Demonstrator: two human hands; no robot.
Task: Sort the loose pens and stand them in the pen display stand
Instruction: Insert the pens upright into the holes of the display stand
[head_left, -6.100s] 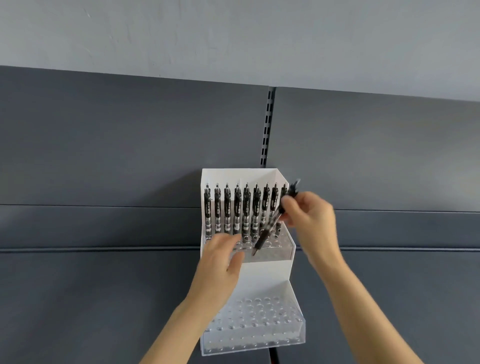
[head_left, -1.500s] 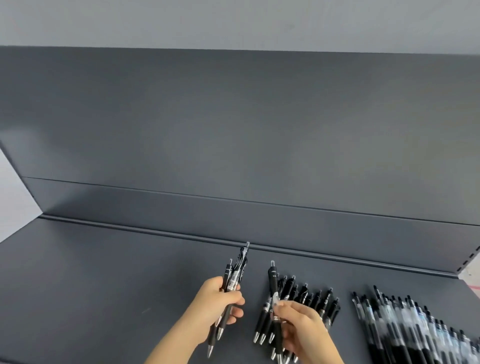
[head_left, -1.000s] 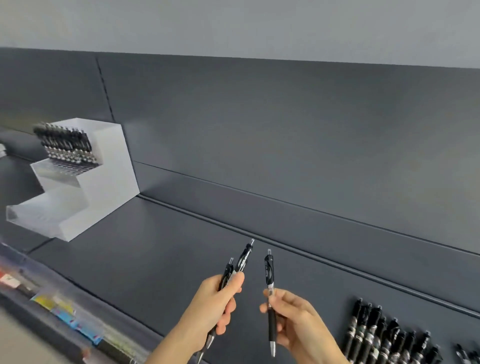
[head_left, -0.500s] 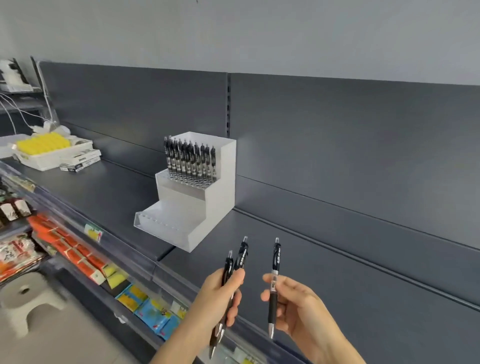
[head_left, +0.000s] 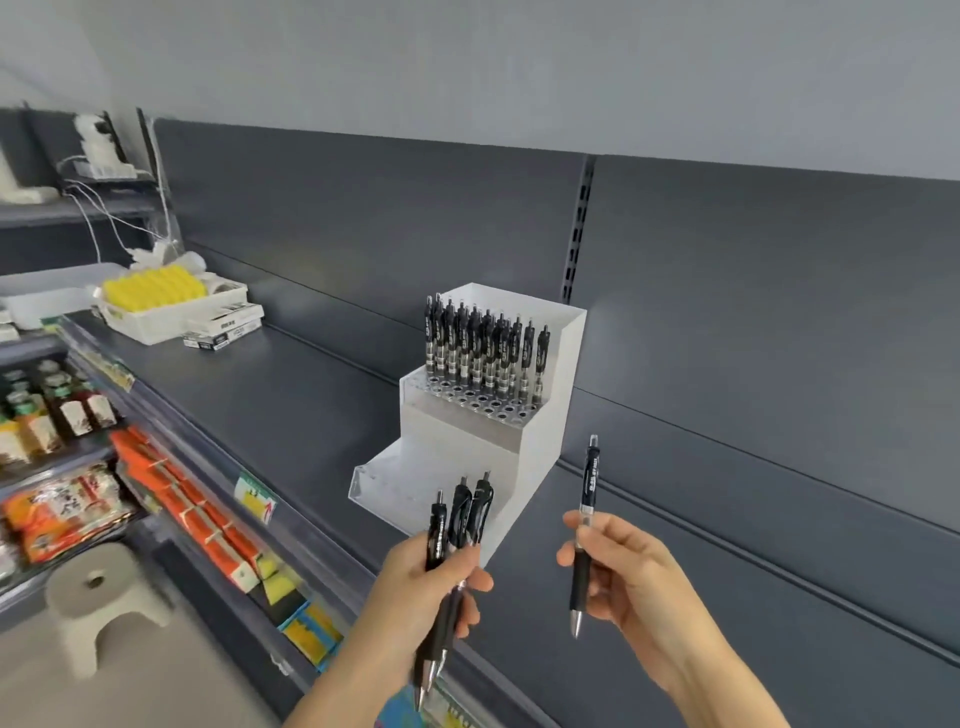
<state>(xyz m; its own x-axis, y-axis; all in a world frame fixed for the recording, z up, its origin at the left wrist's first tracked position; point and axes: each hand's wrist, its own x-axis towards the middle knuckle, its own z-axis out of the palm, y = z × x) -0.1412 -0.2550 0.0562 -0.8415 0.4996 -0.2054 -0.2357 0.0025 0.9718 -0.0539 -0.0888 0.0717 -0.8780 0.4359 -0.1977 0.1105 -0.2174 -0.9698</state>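
Left hand (head_left: 426, 582) has its fingers wrapped round a bundle of three black pens (head_left: 460, 512). Their clickers are up and tips down, tops leaning a bit right. Right hand (head_left: 628, 571) pinches a single pen (head_left: 590, 483), pretty much vertical, clicker up. Both are held in the air just in front of the white pen display stand (head_left: 545, 426) on the dark shelf (head_left: 311, 405). The stand's top tier holds rows of upright pens (head_left: 483, 348).
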